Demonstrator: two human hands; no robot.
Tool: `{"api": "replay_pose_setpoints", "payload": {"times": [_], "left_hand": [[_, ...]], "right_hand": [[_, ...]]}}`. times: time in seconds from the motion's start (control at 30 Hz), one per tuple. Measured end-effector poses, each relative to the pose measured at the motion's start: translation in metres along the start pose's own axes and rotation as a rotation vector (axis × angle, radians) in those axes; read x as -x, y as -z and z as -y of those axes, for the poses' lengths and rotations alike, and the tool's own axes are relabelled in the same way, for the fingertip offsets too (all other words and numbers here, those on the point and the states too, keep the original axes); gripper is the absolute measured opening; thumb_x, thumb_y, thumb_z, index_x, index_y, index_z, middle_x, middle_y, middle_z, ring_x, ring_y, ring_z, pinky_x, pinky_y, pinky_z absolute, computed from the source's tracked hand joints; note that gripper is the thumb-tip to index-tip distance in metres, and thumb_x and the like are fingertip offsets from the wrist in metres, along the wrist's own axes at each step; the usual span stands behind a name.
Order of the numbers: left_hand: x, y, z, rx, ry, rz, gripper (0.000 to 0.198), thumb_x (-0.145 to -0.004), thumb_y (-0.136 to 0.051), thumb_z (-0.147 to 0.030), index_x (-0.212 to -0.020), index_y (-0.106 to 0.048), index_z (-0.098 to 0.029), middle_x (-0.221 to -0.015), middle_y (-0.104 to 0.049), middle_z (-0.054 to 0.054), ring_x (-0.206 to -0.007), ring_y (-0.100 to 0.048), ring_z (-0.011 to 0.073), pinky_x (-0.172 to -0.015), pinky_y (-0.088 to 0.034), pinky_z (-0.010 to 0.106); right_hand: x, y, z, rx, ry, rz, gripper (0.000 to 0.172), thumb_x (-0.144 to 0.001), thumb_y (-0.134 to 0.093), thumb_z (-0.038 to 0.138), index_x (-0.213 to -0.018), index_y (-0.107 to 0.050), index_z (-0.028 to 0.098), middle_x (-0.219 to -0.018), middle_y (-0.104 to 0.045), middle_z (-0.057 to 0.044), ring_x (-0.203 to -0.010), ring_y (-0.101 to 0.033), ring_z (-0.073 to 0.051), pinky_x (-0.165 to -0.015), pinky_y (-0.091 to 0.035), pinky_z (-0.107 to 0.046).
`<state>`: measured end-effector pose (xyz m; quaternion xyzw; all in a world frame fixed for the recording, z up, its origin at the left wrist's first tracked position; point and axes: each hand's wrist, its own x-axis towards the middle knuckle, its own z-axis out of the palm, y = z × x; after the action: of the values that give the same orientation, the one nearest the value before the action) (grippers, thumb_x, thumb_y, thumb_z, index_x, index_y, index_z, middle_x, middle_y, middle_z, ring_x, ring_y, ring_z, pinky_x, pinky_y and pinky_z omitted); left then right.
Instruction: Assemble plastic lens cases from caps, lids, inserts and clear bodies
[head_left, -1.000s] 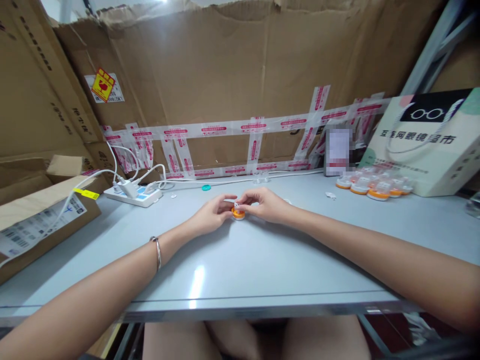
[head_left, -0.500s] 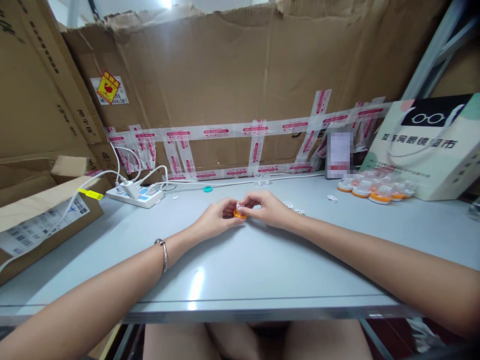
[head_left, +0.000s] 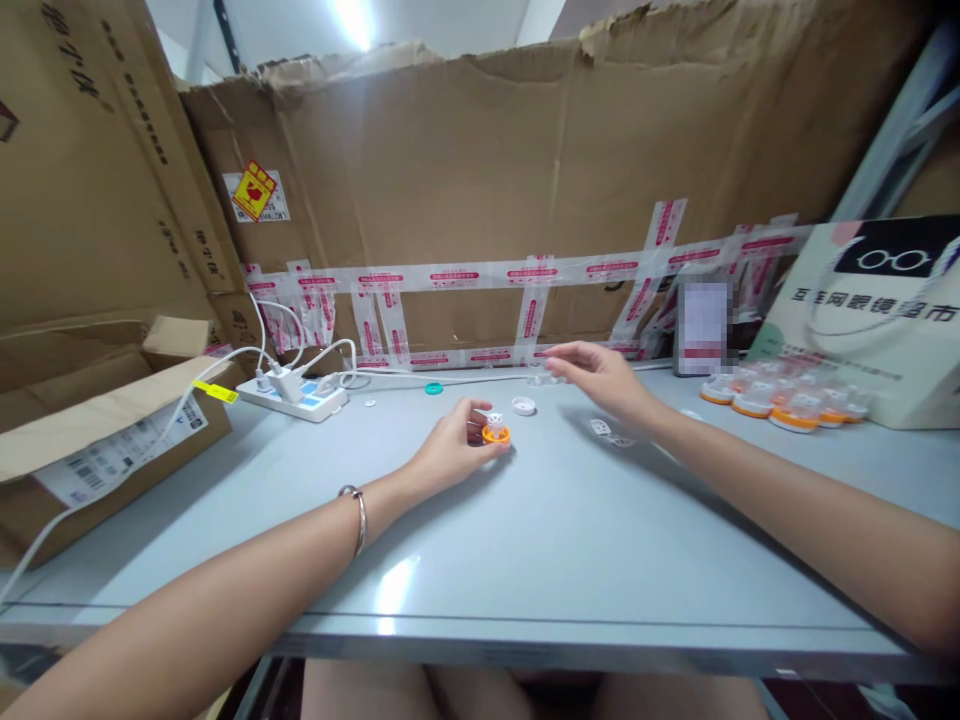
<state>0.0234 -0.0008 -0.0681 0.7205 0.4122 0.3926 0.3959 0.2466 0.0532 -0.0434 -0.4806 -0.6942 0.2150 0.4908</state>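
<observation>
My left hand (head_left: 454, 445) rests on the table, its thumb and fingers closed around an orange plastic ring (head_left: 495, 436). A white slotted piece (head_left: 495, 420) stands upright in the middle of that ring. My right hand (head_left: 596, 375) is raised off the tabletop, fingers stretched forward and a little apart, with nothing visible in them. Just by its fingertips are small clear plastic parts (head_left: 536, 378), partly hidden. A round white cap (head_left: 524, 406) lies between the two hands. White slotted pieces (head_left: 611, 432) lie flat below my right wrist.
Several orange-and-white based clear cases (head_left: 795, 408) are grouped at the right, before a paper bag (head_left: 885, 330) and a phone (head_left: 703, 325). A teal disc (head_left: 434, 389) lies at the back. A power strip (head_left: 296, 398) and an open carton (head_left: 112, 440) occupy the left.
My right hand has left the orange ring and moved back and right toward the clear parts. My left hand keeps its hold. The white cap now shows, and the whole view has shifted slightly.
</observation>
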Motion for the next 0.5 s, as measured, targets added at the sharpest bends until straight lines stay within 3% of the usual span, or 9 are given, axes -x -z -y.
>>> {"api": "replay_pose_setpoints", "payload": {"times": [0.13,0.23,0.37,0.5], "left_hand": [[0.0,0.001,-0.002,0.078,0.06,-0.056,0.043,-0.066,-0.07,-0.015,-0.101,-0.045,-0.014,-0.095,-0.058,0.008,-0.08,-0.061,0.0157,-0.075,-0.048,0.034],[0.0,0.001,-0.008,0.117,0.09,-0.088,0.039,-0.064,-0.071,-0.01,-0.096,-0.048,-0.013,-0.094,-0.059,0.009,-0.083,-0.06,0.0158,-0.081,-0.047,0.035],[0.003,0.002,-0.018,0.176,0.16,-0.104,0.038,-0.062,-0.072,-0.008,-0.093,-0.052,-0.012,-0.094,-0.062,0.01,-0.085,-0.061,0.0167,-0.085,-0.045,0.037],[0.005,0.004,-0.025,0.235,0.229,-0.096,0.034,-0.065,-0.07,-0.006,-0.094,-0.054,-0.011,-0.096,-0.064,0.011,-0.087,-0.062,0.0162,-0.088,-0.044,0.036]], "right_hand": [[-0.029,0.016,-0.044,0.207,-0.156,-0.041,0.027,-0.072,-0.06,0.028,-0.096,-0.06,0.015,-0.094,-0.065,-0.011,-0.084,-0.062,-0.021,-0.079,-0.048,-0.037],[-0.042,0.014,-0.066,0.272,-0.205,-0.013,0.039,-0.064,-0.069,0.027,-0.099,-0.06,0.014,-0.094,-0.064,-0.011,-0.081,-0.061,-0.023,-0.078,-0.047,-0.038],[-0.055,0.005,-0.078,0.308,-0.259,0.025,0.047,-0.057,-0.074,0.031,-0.098,-0.062,0.012,-0.083,-0.064,-0.009,-0.074,-0.06,-0.023,-0.073,-0.046,-0.036],[-0.062,0.001,-0.083,0.295,-0.287,0.026,0.036,-0.056,-0.074,0.033,-0.086,-0.066,0.014,-0.075,-0.064,-0.006,-0.07,-0.059,-0.02,-0.07,-0.045,-0.032]]}}
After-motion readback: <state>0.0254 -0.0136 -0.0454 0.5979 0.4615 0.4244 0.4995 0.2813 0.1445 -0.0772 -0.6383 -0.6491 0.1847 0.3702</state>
